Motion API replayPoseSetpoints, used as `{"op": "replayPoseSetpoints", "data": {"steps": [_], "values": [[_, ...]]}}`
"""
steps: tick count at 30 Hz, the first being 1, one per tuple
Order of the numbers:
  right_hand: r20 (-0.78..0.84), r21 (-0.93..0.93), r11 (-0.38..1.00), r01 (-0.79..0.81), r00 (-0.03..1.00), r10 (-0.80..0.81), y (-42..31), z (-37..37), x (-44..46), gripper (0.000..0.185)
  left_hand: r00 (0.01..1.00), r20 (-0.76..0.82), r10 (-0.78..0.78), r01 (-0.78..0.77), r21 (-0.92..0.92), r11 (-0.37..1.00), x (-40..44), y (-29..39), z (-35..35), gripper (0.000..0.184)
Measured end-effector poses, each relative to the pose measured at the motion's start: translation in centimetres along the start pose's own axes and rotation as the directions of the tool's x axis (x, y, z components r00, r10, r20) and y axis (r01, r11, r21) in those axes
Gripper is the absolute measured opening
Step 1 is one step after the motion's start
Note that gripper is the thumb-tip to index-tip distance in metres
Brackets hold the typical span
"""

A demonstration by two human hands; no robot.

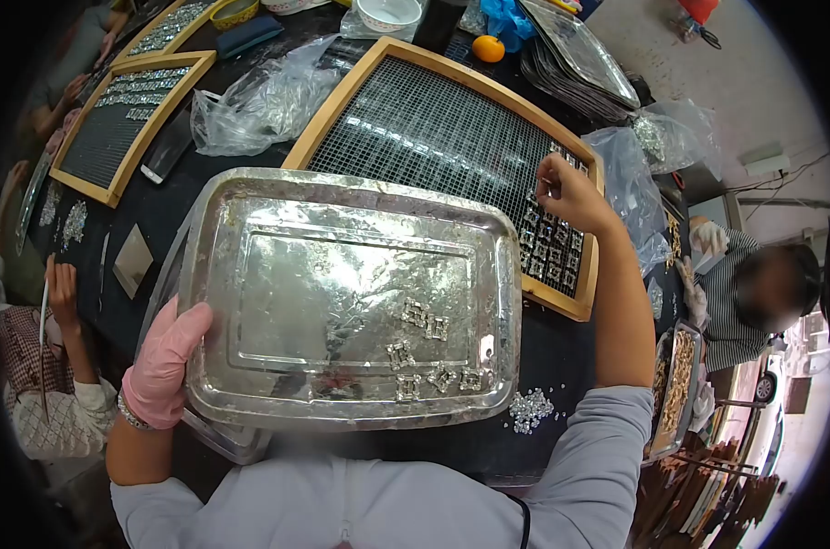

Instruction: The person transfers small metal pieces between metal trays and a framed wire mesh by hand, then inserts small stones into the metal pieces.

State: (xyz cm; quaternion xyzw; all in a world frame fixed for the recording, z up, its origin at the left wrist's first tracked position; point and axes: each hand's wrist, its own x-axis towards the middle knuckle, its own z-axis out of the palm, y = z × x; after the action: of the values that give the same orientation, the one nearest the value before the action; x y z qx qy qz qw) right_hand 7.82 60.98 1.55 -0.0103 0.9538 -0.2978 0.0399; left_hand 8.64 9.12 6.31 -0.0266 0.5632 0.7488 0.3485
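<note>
My left hand (166, 363), in a pink glove, grips the left edge of a worn metal tray (291, 302), which is held up in front of me. Several small square silvery metal pieces (419, 314) lie toward the tray's lower right. Beyond it is a wooden-framed grid (415, 119), partly covered by the tray. Over the grid's right side, my bare right hand (570, 194) has its fingers pinched together; anything between the fingertips is too small to make out. Rows of similar square pieces (552, 245) sit in the grid beside and below that hand.
Clear stones (530, 411) lie in a pile on the dark table. A second framed grid (127, 123), plastic bags (264, 105), stacked dark trays (579, 64) and an orange (488, 48) are farther off. Co-workers sit at left and right, one near a tray of golden pieces (678, 384).
</note>
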Motion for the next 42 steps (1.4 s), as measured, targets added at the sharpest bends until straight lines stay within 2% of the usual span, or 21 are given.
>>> {"op": "replayPoseSetpoints", "data": {"steps": [9,12,21,42], "values": [[0.041,-0.067,0.997,-0.036,0.998,0.039,-2.3,0.0,-0.1,0.031,1.0,-0.028,0.013,-0.013,0.014,1.0,-0.2,0.1,0.1,0.043],[0.028,0.018,0.999,-0.039,0.999,0.039,-1.7,0.0,-0.2,0.031,0.999,-0.024,0.029,-0.028,0.031,0.999,-0.2,-0.1,-0.1,0.043],[0.017,0.09,0.996,-0.017,1.0,0.016,-0.7,0.1,-0.3,0.03,0.996,-0.084,0.028,-0.029,-0.007,1.0,-0.6,-0.2,-0.2,0.042],[0.017,0.064,0.998,-0.011,1.0,0.01,-1.5,0.3,-0.5,0.028,0.991,-0.133,0.033,-0.033,0.001,0.999,-0.7,-0.8,-1.1,0.04]]}}
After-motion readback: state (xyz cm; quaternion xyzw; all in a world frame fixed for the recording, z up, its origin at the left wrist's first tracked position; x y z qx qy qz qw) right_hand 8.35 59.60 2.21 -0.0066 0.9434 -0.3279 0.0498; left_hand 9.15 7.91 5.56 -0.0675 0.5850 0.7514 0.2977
